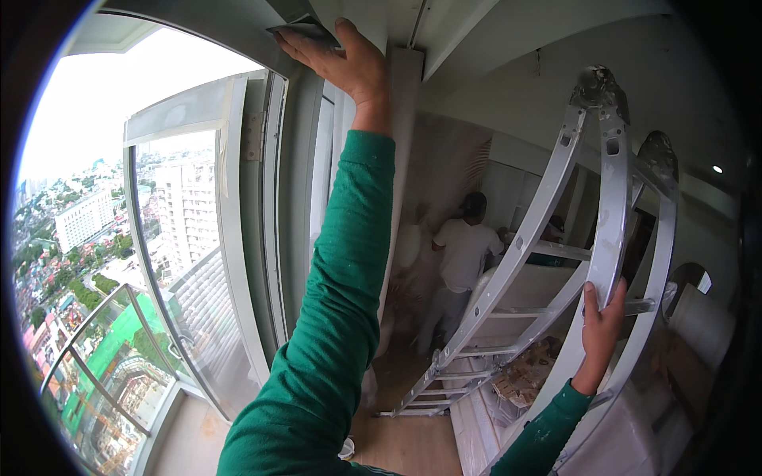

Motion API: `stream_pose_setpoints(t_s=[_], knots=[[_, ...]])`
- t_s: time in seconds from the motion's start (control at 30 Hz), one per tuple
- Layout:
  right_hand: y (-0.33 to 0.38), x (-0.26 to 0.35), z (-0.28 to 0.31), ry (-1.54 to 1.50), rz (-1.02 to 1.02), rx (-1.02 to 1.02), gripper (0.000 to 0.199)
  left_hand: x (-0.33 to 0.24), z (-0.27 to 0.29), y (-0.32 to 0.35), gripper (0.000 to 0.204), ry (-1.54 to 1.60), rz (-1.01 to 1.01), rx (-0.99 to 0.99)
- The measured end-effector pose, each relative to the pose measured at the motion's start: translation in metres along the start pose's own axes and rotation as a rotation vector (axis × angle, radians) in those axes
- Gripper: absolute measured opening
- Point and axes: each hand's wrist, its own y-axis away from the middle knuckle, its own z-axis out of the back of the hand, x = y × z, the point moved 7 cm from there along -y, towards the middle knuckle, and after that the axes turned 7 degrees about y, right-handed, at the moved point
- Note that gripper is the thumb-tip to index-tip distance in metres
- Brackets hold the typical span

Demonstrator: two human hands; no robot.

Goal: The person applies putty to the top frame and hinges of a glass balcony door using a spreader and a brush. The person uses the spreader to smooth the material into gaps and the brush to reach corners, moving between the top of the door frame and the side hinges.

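Note:
High up, my left hand presses a dark grey sheet, which looks like sandpaper, against the underside of the grey beam over the door opening. Its fingers lie along the sheet and the thumb points up. Low on the right, my right hand is closed round a side rail of an aluminium folding ladder. The ladder stands spread, with whitish and dark smears on its hinges and rails. Green sleeves cover both my arms.
To the left, a glazed door stands open onto a balcony with a metal railing, high above a city. Farther inside, a person in a white shirt faces away. Beyond the ladder lie plastic-wrapped items. A small white container sits on the floor.

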Motion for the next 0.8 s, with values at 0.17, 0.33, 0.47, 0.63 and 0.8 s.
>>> stream_pose_setpoints(t_s=[0.17,0.33,0.47,0.63,0.8], knots=[[0.0,0.007,0.003,0.042,0.145,-0.072,0.05,0.009,-0.004,0.001,0.091,0.086,0.228,-0.004],[0.001,-0.001,0.0,0.029,0.082,-0.082,0.053,-0.029,-0.006,-0.005,0.093,0.124,-0.164,-0.011],[0.0,-0.004,0.002,0.079,0.059,-0.066,0.059,-0.017,-0.005,-0.003,0.091,0.071,0.025,-0.014],[-0.001,-0.004,0.002,0.129,0.07,-0.06,0.063,-0.006,0.002,-0.002,0.093,0.071,0.173,-0.022],[0.0,-0.007,0.001,0.118,0.027,-0.064,0.073,-0.045,-0.007,-0.014,0.092,0.206,-0.202,0.023]])
